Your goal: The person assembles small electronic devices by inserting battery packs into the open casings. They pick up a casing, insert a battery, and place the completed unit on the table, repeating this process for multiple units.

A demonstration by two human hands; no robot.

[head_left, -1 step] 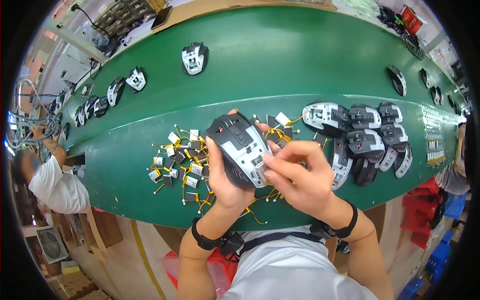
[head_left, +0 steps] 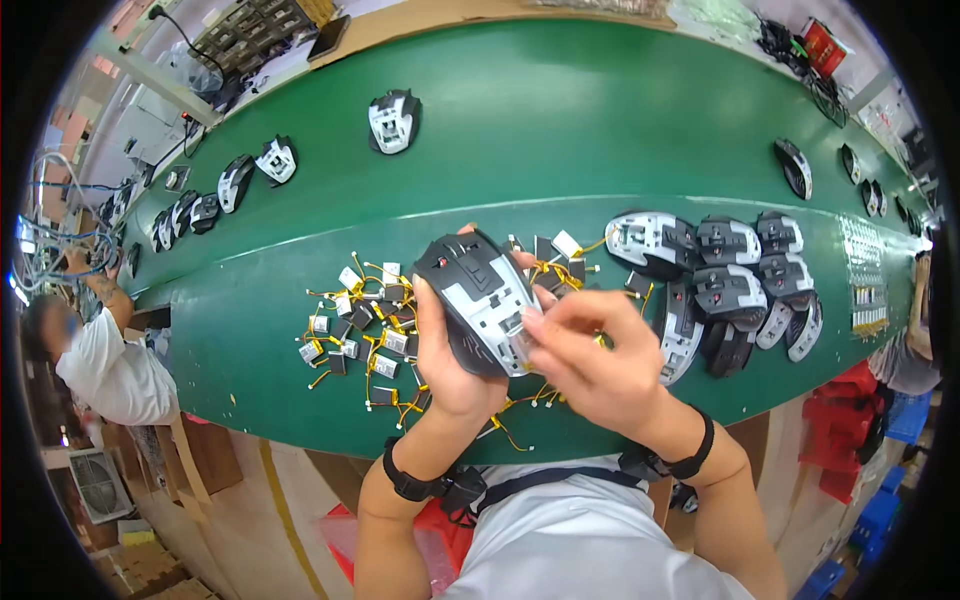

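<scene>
My left hand [head_left: 455, 385] is wrapped round a black and grey-white computer mouse [head_left: 478, 275], its thumb along the near left side and fingertips showing past the far edges. The mouse is held tilted above the table, wheel end away from me. My right hand [head_left: 615, 355] has thumb and index finger pinched together at the mouse's lower right part. A small clear, yellowish bit shows by those fingertips, too small to name. Small wired battery packs [head_left: 385, 367] lie loosely under and around both hands, some hidden by them.
Several similar mice [head_left: 729, 290] are grouped on the green table [head_left: 250, 380] at the right. A single mouse [head_left: 393, 122] sits farther back on the green surface beyond, with more at far left and far right. A person [head_left: 120, 365] works at the left.
The view has shifted very slightly. My right fingertips have moved a little at the mouse; the left hand keeps the same hold.
</scene>
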